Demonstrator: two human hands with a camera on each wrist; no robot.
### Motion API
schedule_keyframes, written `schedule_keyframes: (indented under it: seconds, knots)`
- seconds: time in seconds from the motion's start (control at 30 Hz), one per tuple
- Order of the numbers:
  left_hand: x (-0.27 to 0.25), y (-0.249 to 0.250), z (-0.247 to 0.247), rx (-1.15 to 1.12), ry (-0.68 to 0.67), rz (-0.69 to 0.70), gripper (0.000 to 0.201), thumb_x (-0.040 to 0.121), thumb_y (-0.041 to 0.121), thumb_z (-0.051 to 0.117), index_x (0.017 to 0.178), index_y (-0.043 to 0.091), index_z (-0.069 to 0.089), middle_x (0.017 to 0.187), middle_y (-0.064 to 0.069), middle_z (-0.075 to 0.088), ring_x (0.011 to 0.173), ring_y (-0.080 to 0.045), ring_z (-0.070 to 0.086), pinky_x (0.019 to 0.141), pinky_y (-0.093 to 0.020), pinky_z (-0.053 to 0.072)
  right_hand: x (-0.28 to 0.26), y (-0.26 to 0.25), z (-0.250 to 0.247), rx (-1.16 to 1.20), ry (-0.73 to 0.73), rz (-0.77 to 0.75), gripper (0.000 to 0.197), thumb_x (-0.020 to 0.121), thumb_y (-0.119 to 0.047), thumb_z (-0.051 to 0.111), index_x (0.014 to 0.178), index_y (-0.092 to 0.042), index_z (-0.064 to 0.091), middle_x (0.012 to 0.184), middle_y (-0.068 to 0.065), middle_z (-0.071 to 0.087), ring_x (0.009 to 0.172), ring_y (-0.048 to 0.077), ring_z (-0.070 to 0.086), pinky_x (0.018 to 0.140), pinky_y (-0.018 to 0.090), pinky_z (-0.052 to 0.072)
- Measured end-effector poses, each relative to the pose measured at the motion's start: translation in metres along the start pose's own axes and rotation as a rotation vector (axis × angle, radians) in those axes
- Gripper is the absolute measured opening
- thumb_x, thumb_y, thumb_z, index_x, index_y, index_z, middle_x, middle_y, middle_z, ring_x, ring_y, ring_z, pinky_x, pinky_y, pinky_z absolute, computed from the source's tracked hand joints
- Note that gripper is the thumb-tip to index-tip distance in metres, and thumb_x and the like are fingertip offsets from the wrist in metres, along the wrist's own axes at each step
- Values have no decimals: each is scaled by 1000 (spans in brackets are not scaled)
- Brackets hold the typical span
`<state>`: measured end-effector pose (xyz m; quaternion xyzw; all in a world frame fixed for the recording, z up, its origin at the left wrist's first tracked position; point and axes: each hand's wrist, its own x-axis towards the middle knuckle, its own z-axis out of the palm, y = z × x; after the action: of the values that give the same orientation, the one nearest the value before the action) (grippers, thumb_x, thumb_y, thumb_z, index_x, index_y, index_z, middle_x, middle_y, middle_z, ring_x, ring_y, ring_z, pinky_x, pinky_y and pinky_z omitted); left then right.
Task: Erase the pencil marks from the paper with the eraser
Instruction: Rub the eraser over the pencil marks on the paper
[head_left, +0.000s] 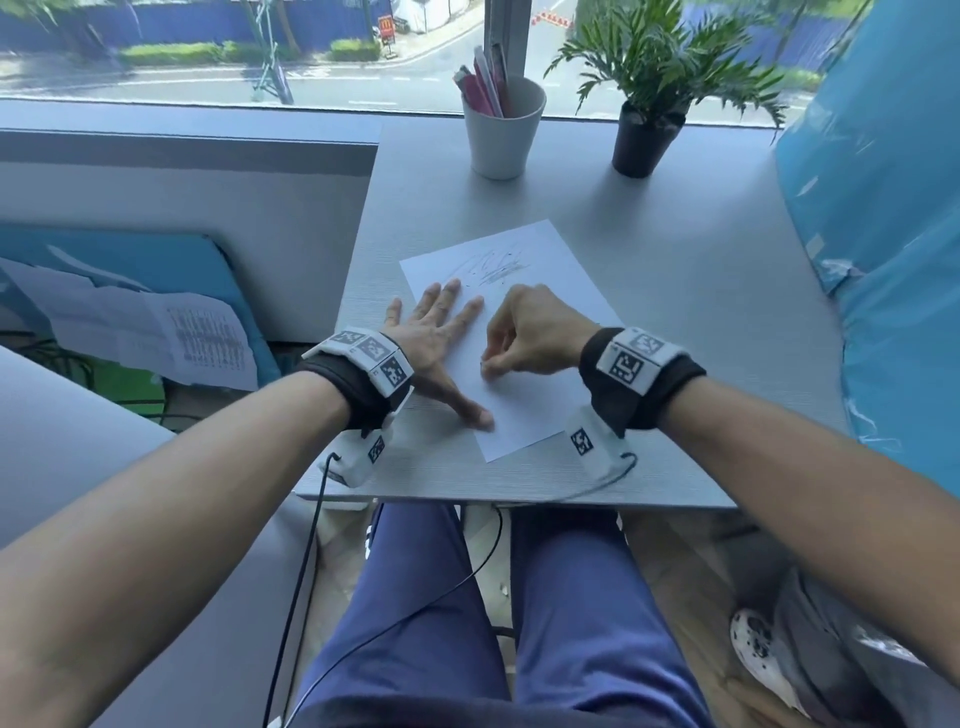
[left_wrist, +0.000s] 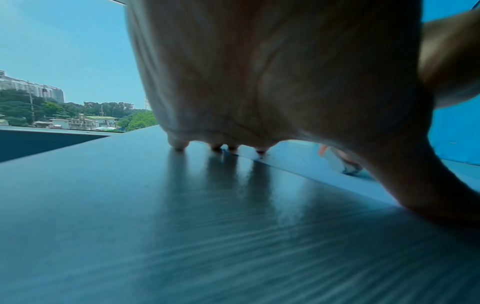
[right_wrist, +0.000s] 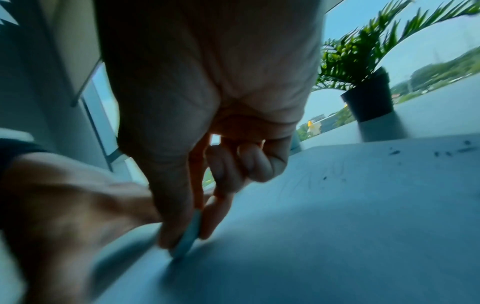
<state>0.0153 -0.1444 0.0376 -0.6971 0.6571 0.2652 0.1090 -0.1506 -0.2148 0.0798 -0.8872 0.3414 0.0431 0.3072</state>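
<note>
Left hand (head_left: 434, 332) flat, fingers spread, pinning thin white paper sheet (head_left: 540, 415); right hand (head_left: 530, 332) pinches small pale eraser (right_wrist: 188, 238). Paper flimsy, likely wrinkles: keep pinned.

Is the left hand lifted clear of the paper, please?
No, the left hand lies flat with spread fingers pressing the paper's left edge onto the table.

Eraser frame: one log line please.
left hand flat, pressing paper | right hand pinching eraser on paper | pencil marks remain
</note>
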Motion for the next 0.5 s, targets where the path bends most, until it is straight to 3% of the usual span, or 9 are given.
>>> schedule_keyframes:
  seconds: [0.07, 0.17, 0.37, 0.5]
  knots:
    - [-1, 2, -3, 14, -7, -6, 160, 32, 99, 63, 152, 39, -24, 158, 1, -37, 146, -21, -32, 118, -61, -12, 16, 7, -13, -4, 101, 48, 12, 66, -26, 86, 70, -19, 77, 60, -11, 66, 62, 4, 61, 60, 17, 52]
    - [-3, 8, -7, 21, -32, -15, 155, 38, 94, 69, 151, 42, -24, 158, -2, -37, 147, -25, -31, 117, -64, -10, 33, 15, -19, 50, 271, 142, 11, 64, -25, 83, 66, -18, 74, 61, -13, 63, 66, 6, 62, 72, 29, 59]
    - [1, 8, -7, 29, -60, -35, 156, 35, 93, 70, 148, 49, -27, 155, -3, -43, 145, -26, -35, 116, -66, -11, 0, -1, 4, 7, 42, 50, 12, 65, -24, 86, 68, -17, 77, 60, -11, 65, 62, 5, 62, 61, 23, 54]
    - [1, 13, -10, 60, -63, -51, 153, 39, 92, 71, 148, 47, -26, 156, -5, -40, 146, -28, -33, 115, -66, -13, 26, 18, -19, 76, 265, 175, 14, 61, -27, 85, 61, -20, 72, 59, -11, 64, 66, 8, 64, 70, 30, 59]
